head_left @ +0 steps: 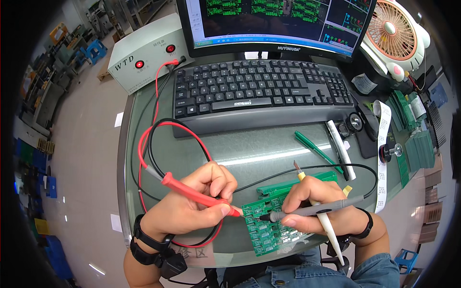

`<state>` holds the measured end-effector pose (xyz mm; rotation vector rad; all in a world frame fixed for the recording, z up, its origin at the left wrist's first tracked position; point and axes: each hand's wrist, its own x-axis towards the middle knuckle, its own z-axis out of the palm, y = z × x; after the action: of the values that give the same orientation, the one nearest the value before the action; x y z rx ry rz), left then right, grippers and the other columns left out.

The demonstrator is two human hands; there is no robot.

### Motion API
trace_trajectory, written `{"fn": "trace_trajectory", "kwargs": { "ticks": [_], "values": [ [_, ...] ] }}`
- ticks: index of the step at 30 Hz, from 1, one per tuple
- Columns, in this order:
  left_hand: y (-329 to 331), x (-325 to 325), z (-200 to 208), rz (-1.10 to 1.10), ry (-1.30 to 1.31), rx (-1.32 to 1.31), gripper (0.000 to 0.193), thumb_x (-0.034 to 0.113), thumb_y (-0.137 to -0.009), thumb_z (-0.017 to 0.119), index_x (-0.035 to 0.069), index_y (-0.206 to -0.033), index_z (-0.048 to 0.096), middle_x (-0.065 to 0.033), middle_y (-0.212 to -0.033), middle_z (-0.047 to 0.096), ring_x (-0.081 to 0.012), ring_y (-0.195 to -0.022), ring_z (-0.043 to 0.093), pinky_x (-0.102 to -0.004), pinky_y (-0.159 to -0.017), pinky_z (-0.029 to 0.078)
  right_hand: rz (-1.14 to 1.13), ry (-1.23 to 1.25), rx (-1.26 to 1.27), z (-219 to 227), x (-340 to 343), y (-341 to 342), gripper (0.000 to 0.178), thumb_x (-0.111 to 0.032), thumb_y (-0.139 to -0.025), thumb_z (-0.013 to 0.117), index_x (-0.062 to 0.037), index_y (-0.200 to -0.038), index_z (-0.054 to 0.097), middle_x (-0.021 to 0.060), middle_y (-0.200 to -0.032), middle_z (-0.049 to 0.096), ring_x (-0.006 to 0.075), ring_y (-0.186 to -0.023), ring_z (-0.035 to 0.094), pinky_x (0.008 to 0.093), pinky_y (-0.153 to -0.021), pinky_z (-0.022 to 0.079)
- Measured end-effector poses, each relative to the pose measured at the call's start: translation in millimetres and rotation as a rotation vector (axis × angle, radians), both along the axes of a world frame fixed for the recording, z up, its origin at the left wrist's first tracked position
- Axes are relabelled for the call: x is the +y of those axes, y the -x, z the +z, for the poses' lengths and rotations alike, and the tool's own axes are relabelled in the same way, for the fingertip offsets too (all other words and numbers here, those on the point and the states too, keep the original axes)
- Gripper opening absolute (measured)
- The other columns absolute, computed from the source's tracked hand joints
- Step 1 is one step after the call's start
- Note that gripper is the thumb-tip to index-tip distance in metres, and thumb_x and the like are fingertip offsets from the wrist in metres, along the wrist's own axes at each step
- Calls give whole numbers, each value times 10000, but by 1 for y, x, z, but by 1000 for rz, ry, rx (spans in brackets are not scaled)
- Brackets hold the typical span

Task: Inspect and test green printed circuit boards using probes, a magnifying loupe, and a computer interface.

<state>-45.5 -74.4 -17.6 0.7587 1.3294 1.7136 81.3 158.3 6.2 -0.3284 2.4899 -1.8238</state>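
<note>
My left hand [180, 211] is closed around a red test probe [189, 192], whose tip points at the left edge of a green circuit board [263, 242]. Between the fingers of my right hand [336, 204] lies a grey test probe [319, 209], its black end over the board's small parts. That same hand also keeps a slim tool with a white tapered handle [330, 235] and a pointed brownish tip [297, 166]. Whether either probe's metal point touches the board cannot be made out. More green boards [273, 188] lie behind it, partly covered by my right hand.
Behind my hands stand a black keyboard [259, 89], a monitor [278, 29] and a pale control box [146, 55] with probe cables. A green pen [317, 150] and white marker [341, 151] lie right. A fan [391, 36], paper strip [382, 158] and stacked green boards [420, 149] stand beyond.
</note>
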Motion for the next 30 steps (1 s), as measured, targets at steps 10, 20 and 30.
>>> {"fn": "trace_trajectory", "kwargs": {
  "ticks": [10,20,30],
  "values": [
    [-1,-8,2,-20,46,-20,261,-28,-816,580,93,-874,357,-25,-948,423,-70,-839,440,-337,-841,532,-94,-72,-235,61,32,-2,226,-242,-954,591,-47,-881,503,47,-694,617,117,-635,611,272,-599,491],
    [-5,1,9,16,33,-68,301,0,-805,626,105,-867,351,-41,-904,448,-113,-782,523,-419,-827,570,-561,-946,186,7,139,57,302,-288,-941,583,-45,-864,421,232,-672,550,465,-671,543,490,-567,406],
    [-6,-5,6,-32,48,-54,245,-8,-827,602,93,-879,385,-23,-966,450,-81,-859,446,-266,-807,444,-519,-926,14,13,132,55,265,-328,-949,533,-64,-932,512,165,-795,685,405,-806,646,496,-689,474]
  ]
}}
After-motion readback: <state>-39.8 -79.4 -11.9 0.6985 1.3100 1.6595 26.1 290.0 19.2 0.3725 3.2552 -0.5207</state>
